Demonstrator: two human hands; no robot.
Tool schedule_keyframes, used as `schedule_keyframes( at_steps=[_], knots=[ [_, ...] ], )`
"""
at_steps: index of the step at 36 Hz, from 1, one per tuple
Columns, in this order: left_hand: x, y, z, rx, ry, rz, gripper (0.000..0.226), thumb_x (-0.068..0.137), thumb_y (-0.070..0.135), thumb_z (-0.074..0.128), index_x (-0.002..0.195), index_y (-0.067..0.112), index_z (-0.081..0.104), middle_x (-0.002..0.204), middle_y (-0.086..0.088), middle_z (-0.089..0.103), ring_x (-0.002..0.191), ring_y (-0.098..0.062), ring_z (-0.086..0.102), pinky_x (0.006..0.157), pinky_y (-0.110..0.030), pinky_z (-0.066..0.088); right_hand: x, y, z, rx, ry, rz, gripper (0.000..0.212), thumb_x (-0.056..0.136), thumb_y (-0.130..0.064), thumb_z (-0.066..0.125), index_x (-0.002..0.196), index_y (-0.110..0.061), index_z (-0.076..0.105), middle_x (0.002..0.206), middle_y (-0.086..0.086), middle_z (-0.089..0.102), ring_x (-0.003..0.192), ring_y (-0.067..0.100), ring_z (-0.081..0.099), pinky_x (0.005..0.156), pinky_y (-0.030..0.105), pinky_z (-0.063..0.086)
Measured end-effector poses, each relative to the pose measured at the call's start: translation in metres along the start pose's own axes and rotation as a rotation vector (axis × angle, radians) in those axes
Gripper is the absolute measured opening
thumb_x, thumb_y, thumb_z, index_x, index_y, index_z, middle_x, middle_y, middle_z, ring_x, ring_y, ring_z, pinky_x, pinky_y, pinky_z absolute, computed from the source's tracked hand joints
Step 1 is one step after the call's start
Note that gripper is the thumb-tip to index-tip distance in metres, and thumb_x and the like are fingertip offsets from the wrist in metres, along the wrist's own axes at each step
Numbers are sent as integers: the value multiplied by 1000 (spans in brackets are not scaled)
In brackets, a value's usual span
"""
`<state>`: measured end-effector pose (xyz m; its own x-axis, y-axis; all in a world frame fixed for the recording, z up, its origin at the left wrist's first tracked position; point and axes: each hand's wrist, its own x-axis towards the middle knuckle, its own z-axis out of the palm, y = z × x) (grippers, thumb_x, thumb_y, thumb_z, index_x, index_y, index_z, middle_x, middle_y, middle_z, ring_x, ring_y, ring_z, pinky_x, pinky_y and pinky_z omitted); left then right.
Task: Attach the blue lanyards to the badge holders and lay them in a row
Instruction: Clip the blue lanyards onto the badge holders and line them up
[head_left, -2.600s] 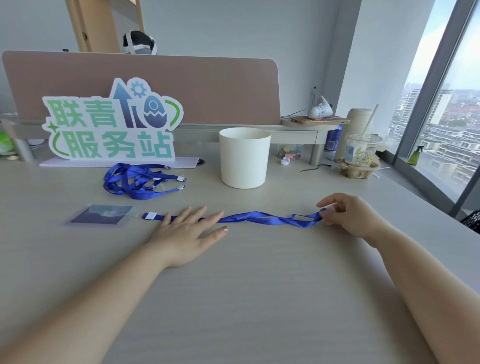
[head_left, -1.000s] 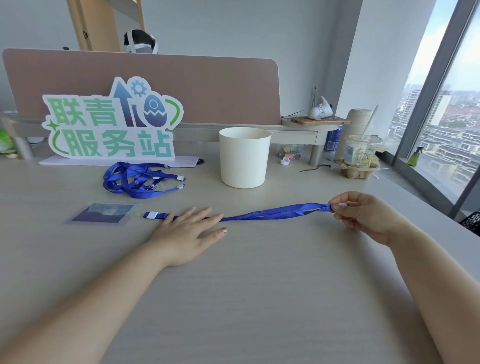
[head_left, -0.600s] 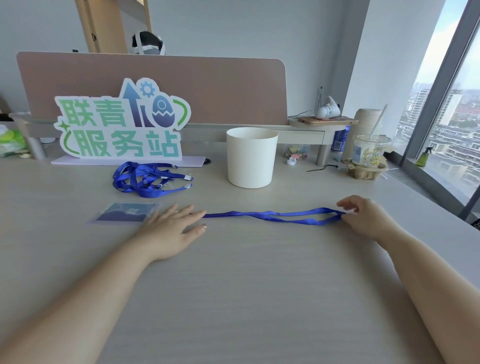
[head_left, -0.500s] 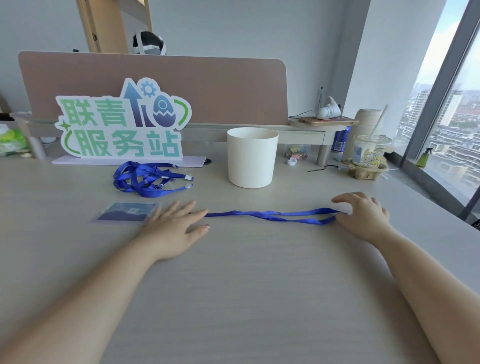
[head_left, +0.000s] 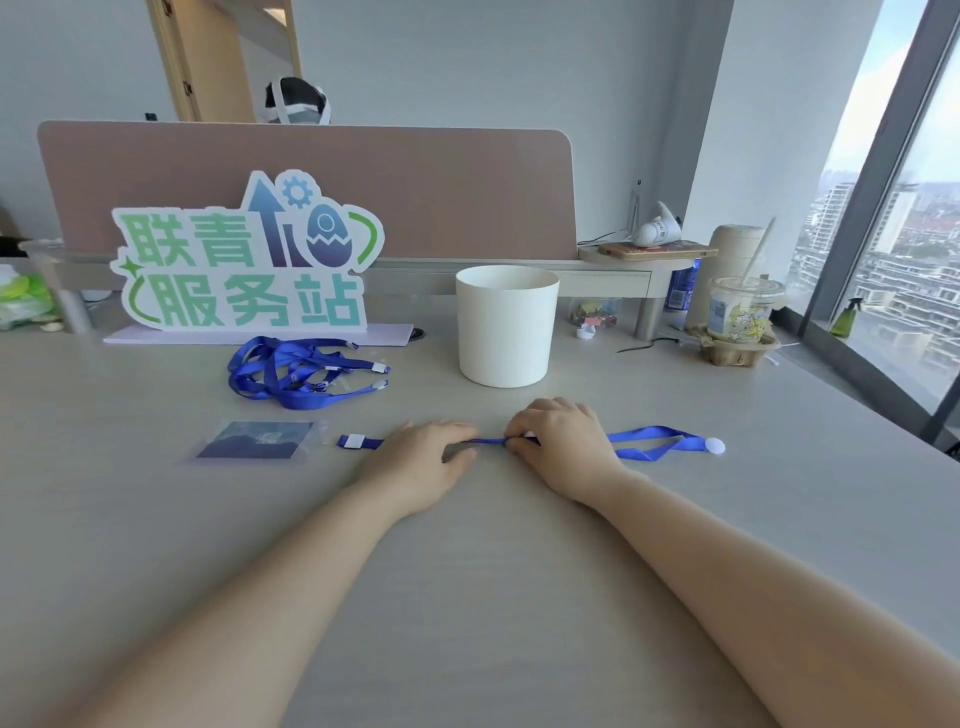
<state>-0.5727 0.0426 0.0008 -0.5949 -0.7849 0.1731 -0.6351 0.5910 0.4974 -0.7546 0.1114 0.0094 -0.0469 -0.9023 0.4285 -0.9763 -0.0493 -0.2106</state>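
View from my head, down at a pale counter (head_left: 519, 597). One blue lanyard (head_left: 639, 433) lies stretched across it from 9 o'clock to 3 o'clock, and both my hands meet at its middle.

My left hand (head_left: 421, 457) lies flat on the strap, grip released, fingers straight and pressing down. I judge this pins the strap so it cannot slide. My right hand (head_left: 558, 441) sits just beside it at 3 o'clock, grasping the strap in a pinch of curled fingertips, probably to take out a twist. Past that hand the strap splits into two bands that end in a white round fitting (head_left: 715, 446).

The strap's other end, marked with a white tab (head_left: 355, 441), pokes out at 9 o'clock of my left hand. Just beyond it lies a clear badge holder (head_left: 257, 440) with a dark card inside. I cannot tell whether the two are joined.

At 11 o'clock a tangled pile of lanyards (head_left: 296, 371) waits, so most of the task looks undone. A white tub (head_left: 506, 325) stands at 12 o'clock, a green lettered sign (head_left: 244, 260) behind the pile, and an iced drink (head_left: 740, 312) at 2 o'clock.
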Motion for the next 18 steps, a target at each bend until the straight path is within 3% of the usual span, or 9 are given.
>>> schedule_keyframes(
  at_steps=[2,5,9,14,18],
  knots=[
    [0,9,-1,8,55,29,23,89,38,55,109,31,65,111,9,64,108,-17,56,91,-41,47,2,0,2,6,62,-12,17,93,-29,51,98,-22,65,99,-3,63,99,19,52,81,26,28],
    [-3,17,-2,38,164,103,16,89,33,57,93,21,66,84,1,59,84,-19,56,75,-40,48,1,-2,1,74,119,-30,14,93,-25,51,93,-19,64,87,-6,67,86,20,56,86,29,35],
    [-7,14,-3,-2,206,100,15,92,31,55,90,26,68,80,7,58,77,-16,53,68,-33,44,-1,2,-6,82,124,-53,13,92,-26,55,89,-19,65,74,-8,65,70,16,51,86,26,31],
    [-7,8,-4,43,246,145,13,91,26,57,88,22,69,72,11,53,75,-14,51,65,-31,40,-5,11,-10,-2,70,-69,15,93,-34,54,88,-23,64,75,-9,63,76,14,49,99,26,23],
    [-9,8,-6,54,265,137,14,91,26,57,86,20,69,79,8,60,76,-17,54,68,-31,42,-8,21,-23,-83,-22,-69,18,95,-35,49,92,-24,63,69,-11,55,75,11,45,105,25,15]
  ],
)
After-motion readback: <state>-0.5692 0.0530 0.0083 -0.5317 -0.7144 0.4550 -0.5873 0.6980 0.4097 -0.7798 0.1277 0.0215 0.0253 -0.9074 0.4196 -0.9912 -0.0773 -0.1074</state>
